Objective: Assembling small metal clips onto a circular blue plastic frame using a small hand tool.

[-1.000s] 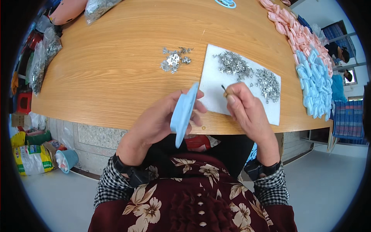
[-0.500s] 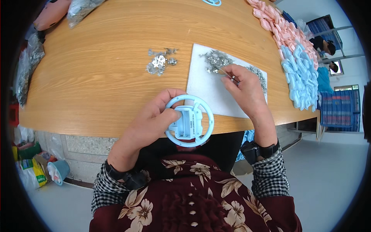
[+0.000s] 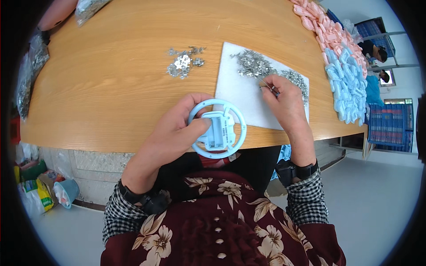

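My left hand (image 3: 175, 131) grips a light-blue toy steering wheel (image 3: 227, 131), thumb on the edge of its rectangular battery compartment. The compartment faces up, and the wheel hangs over the table's front edge. In my right hand (image 3: 286, 99) are thin metal tweezers (image 3: 265, 83), pinched between thumb and fingers. Their tips point at the near side of a heap of small metal pieces (image 3: 253, 63) on a white padded sheet (image 3: 242, 102). Whether the tips hold a piece is too small to tell.
Another cluster of metal pieces (image 3: 183, 63) lies on the wooden table (image 3: 111, 80) left of the sheet. Pink plastic parts (image 3: 317, 22) and blue plastic parts (image 3: 346, 88) are piled along the right edge. Clear bags (image 3: 37, 57) of metal pieces sit at the left.
My right hand has shifted slightly right, with the tweezers still by the metal heap. The steering wheel, in my left hand, sits a little higher in view. The view itself has moved slightly.
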### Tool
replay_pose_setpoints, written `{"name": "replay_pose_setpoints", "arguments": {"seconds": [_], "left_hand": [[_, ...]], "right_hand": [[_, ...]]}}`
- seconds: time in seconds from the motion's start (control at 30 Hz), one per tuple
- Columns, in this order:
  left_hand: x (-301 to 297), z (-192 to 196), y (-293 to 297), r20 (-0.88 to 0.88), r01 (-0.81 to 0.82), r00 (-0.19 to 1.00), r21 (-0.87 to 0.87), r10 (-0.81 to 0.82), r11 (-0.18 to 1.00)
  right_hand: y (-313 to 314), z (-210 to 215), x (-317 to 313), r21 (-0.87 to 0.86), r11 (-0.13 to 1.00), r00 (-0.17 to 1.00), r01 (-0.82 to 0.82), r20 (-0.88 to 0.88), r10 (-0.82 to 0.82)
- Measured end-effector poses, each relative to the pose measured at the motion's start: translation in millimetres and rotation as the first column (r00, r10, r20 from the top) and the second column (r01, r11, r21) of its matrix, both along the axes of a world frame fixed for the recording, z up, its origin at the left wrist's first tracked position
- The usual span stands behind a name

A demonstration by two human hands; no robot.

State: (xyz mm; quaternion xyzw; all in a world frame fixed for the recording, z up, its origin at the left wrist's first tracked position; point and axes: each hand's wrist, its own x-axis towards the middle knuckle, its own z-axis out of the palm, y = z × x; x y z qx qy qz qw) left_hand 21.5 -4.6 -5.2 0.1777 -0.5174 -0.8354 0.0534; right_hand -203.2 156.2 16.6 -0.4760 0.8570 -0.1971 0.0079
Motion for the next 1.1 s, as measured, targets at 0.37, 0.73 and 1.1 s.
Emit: {"name": "replay_pose_setpoints", "arguments": {"seconds": [0.37,0.73,1.1], "left_hand": [[0.0,-1.8,4.0,0.016,-0.007,1.000,-0.060,0.008,0.998],[-3.0,-0.8,8.0,-0.012,-0.038,0.999,-0.075,0.037,0.996],[-23.5,17.3,12.8,-0.038,0.181,0.981,-0.164,-0.189,0.970]], "right_hand": [[12.3,-15.1,1.2,-0.153,0.985,0.990,0.080,0.128,-0.060],[10.3,-9.7,5.9,-0.184,0.975,0.968,0.123,0.237,-0.078],[3.8,48.0,70.9,-0.301,0.946,0.834,-0.124,0.485,0.264]]}}
